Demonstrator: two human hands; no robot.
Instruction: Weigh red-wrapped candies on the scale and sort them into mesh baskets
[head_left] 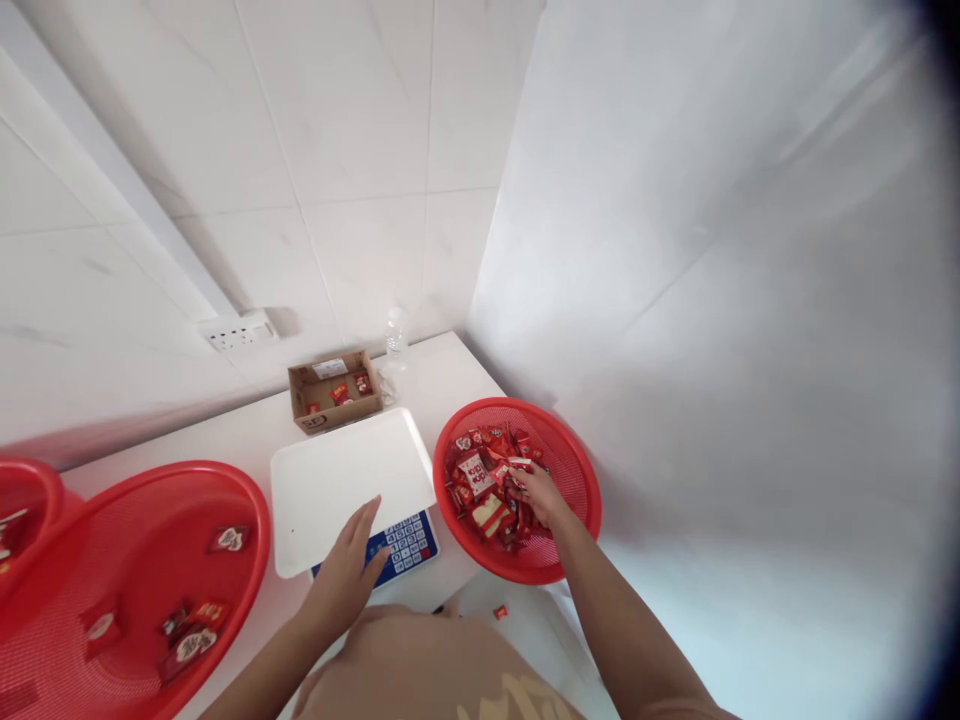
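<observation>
My left hand (346,562) rests with its fingers stretched out at the near edge of a digital scale, beside the blue keypad (405,548) and partly over the white weighing tray (352,480). Nothing is in it. My right hand (538,494) reaches into a round red mesh basket (581,470) at the right. Its fingers are closed at a small red-and-white candy packet (519,463) on top of the pile. Around it lie many red wrapped candies, a larger white-and-red packet (475,474) and a cream-coloured one (490,515).
A large red basket (251,490) with several packets stands at the left, another red basket (45,470) beyond it. Behind the scale are a cardboard box (337,410) with some candies and a clear bottle (395,330). One candy (501,612) lies near my body. Walls bound the back and right.
</observation>
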